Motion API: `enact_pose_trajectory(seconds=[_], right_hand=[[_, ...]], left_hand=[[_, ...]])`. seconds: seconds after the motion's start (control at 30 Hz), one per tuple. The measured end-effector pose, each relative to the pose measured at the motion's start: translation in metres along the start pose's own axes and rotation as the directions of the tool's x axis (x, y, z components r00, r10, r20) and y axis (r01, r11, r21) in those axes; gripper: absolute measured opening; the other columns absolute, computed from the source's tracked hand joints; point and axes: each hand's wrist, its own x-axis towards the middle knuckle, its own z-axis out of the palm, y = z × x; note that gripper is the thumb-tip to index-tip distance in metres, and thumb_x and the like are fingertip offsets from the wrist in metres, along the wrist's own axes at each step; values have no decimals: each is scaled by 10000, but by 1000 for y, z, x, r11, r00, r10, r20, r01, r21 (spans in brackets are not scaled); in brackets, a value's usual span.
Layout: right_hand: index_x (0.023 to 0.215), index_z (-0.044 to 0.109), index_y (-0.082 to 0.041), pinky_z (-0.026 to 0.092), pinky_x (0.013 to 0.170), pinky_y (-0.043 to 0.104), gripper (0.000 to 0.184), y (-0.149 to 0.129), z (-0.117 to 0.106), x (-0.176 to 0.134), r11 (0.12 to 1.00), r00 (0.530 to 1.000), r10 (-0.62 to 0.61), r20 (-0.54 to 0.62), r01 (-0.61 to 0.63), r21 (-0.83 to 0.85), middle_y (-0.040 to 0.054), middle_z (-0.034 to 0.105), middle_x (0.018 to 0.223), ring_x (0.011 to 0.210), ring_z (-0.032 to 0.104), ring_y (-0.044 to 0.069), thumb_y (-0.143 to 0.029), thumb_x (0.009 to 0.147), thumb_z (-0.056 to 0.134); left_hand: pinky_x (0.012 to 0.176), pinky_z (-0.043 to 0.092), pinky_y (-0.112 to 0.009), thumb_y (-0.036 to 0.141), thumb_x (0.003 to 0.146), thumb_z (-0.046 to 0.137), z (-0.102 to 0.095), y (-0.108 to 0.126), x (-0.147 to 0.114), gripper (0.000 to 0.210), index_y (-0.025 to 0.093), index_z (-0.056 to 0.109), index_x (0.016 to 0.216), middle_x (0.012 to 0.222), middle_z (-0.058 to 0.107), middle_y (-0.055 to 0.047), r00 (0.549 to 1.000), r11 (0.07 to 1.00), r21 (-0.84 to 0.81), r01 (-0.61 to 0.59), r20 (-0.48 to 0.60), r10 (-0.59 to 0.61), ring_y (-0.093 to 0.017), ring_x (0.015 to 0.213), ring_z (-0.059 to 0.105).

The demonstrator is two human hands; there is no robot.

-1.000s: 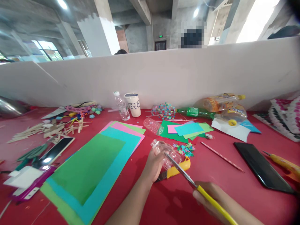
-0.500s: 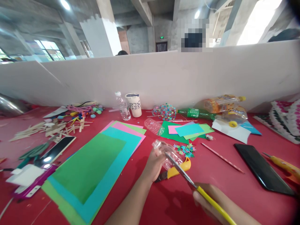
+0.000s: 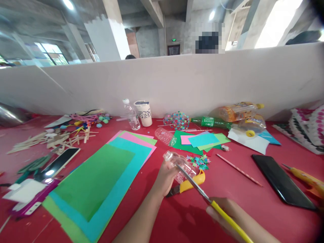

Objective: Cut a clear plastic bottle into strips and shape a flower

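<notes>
My left hand is closed around a clear plastic bottle piece with a threaded neck, lying on its side low over the red table. In my right hand is a pair of yellow-handled scissors, seen edge-on, with silver blades pointing up and left. The tip meets the bottle piece near my left fingers; whether it has gone through the plastic is unclear. Just below the bottle piece lies a yellow utility knife. Small coloured paper stars are heaped right behind it.
Coloured paper sheets cover the left. A black phone and a yellow-handled tool lie right; a striped straw is nearer. A cup, a water bottle and a green bottle line the white partition.
The view has shifted very slightly. Both hands, the scissors and the bottle piece keep nearly the same positions.
</notes>
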Motion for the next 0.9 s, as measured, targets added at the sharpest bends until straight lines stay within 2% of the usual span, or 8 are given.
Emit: enact_pose_trajectory(seconds=[0.13, 0.3, 0.37, 0.5, 0.67, 0.9], right_hand=[[614, 429, -190, 261, 410, 202, 661, -5, 1, -3, 996, 994, 84, 63, -86, 24, -34, 376, 568, 502, 319, 85, -841, 687, 343], [633, 491, -187, 372, 477, 197, 686, -9, -2, -6, 989, 996, 65, 61, -72, 131, -11, 453, 591, 571, 440, 118, -865, 630, 389], [632, 482, -188, 369, 486, 196, 676, -8, -2, -5, 990, 996, 70, 61, -77, 122, -20, 433, 576, 558, 423, 110, -857, 641, 391], [629, 422, -187, 261, 417, 201, 664, -1, 0, -1, 995, 991, 98, 90, -98, -5, -40, 370, 568, 500, 323, 78, -841, 696, 327], [593, 351, -196, 212, 431, 219, 625, 3, 1, 2, 998, 994, 20, 103, -14, -56, -54, 307, 542, 504, 261, 75, -802, 743, 317], [708, 452, -197, 188, 355, 199, 667, -7, -1, -4, 973, 969, 196, 150, -212, 95, -72, 346, 499, 394, 255, 49, -855, 671, 348]], left_hand=[[803, 440, -321, 111, 669, 722, -1, -1, 0, 342, 197, 507, 921, 917, 672, -44, 1000, 1000, 10, -11, 23, 11, -216, 925, 630], [801, 444, -318, 103, 692, 704, -3, -4, 0, 316, 196, 504, 917, 922, 664, -49, 998, 1000, 25, -15, 57, 14, -212, 939, 618], [796, 446, -318, 103, 696, 702, -4, -5, 1, 318, 199, 497, 921, 937, 660, -54, 998, 1000, 27, -15, 64, 14, -211, 942, 615], [795, 445, -317, 111, 707, 696, -6, -6, 1, 305, 197, 503, 927, 948, 660, -56, 998, 999, 46, -21, 68, 18, -207, 925, 616], [799, 431, -313, 89, 729, 668, -5, -4, 0, 310, 204, 488, 954, 952, 666, -48, 996, 996, 77, -47, 75, 41, -193, 899, 624], [758, 435, -310, 103, 733, 652, -6, -4, 0, 298, 200, 478, 954, 949, 666, -63, 994, 993, 103, -59, 96, 49, -204, 894, 626]])
